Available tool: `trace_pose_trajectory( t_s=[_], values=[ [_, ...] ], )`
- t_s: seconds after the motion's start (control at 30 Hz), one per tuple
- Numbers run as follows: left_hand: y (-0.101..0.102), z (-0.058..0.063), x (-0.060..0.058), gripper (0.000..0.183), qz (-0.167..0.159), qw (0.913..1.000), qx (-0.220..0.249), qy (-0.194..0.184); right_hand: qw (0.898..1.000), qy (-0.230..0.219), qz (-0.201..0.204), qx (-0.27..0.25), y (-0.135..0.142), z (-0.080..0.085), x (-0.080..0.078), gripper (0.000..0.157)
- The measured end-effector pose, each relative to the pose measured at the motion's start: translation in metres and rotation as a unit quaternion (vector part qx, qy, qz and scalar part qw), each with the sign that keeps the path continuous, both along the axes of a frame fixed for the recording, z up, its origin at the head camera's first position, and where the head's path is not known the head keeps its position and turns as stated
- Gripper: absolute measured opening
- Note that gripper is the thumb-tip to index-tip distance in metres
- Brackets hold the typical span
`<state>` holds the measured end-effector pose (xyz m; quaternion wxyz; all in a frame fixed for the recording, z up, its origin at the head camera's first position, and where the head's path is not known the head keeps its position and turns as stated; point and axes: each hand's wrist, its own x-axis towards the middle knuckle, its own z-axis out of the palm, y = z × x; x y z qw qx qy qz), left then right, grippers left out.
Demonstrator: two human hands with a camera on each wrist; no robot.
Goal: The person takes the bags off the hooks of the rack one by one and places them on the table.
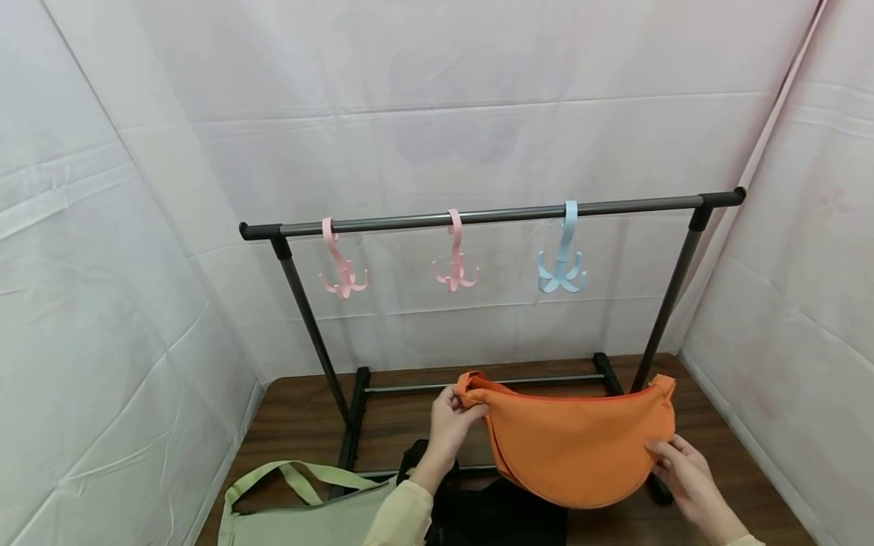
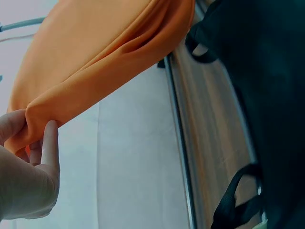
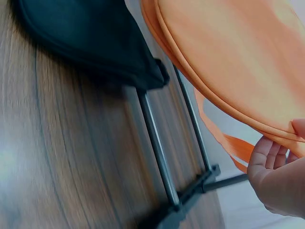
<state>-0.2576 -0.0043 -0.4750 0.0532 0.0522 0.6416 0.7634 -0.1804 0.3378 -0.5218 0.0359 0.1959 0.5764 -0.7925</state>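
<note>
An orange half-moon bag (image 1: 573, 444) is held up above the table in front of the rack. My left hand (image 1: 451, 428) pinches its upper left corner near the strap, and the left wrist view shows thumb and fingers on the orange fabric (image 2: 95, 52). Lower on the opposite side, my right hand (image 1: 686, 474) pinches the bag's edge; in the right wrist view the thumb lies on the front and the curled fingers sit behind. An orange strap (image 3: 233, 148) hangs behind the bag there. Below lies a black bag (image 1: 501, 512), partly covered by the left arm and the orange bag.
A dark metal rack (image 1: 505, 218) spans the table (image 1: 287, 413). On its bar hang two pink hooks, one at left (image 1: 344, 277) and one mid-bar (image 1: 455, 265), plus a light blue hook (image 1: 562, 262). A pale green bag (image 1: 307, 523) lies at front left. White cloth walls surround everything.
</note>
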Motion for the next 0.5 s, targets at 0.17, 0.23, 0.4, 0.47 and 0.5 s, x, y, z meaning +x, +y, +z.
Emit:
trace_pose_trajectory(
  t_s=[0.17,0.23,0.4,0.47,0.5],
  values=[
    [0.014,-0.011,0.007,0.029,-0.013,0.9997,0.016,-0.014,1.000,-0.016,-0.006,0.012,0.018,0.000,0.010,0.014],
    [0.018,-0.015,0.009,0.029,-0.020,0.9994,0.016,-0.021,1.000,-0.020,-0.009,0.020,0.023,-0.001,0.013,0.016],
    [0.028,-0.023,0.013,0.030,-0.030,0.9983,0.030,-0.039,0.999,-0.032,-0.005,0.028,0.037,-0.004,0.021,0.017],
    [0.034,-0.026,0.015,0.030,-0.035,0.9977,0.039,-0.044,0.999,-0.047,-0.006,0.022,0.043,-0.006,0.024,0.017],
    [0.037,-0.028,0.017,0.030,-0.038,0.9974,0.040,-0.046,0.998,-0.055,-0.006,0.019,0.047,-0.006,0.026,0.016]
  ],
)
